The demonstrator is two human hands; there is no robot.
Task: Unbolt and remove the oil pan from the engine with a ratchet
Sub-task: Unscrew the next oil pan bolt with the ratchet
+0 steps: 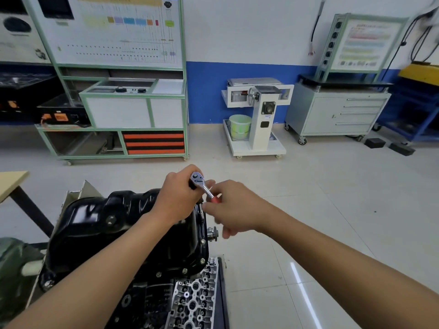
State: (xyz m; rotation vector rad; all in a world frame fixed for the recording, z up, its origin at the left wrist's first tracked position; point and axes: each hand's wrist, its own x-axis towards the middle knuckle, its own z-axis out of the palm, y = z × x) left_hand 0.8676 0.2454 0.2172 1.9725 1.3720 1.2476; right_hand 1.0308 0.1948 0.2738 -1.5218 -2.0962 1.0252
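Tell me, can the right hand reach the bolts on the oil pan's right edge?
Probably yes: the bolts lie uncovered just below the right hand, though it is busy holding the ratchet.

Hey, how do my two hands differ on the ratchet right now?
The left hand wraps the chrome head of the ratchet; the right hand holds its red handle. The left hand sits over the black oil pan; the right hand is past its edge, above the floor. Both grip the same ratchet.
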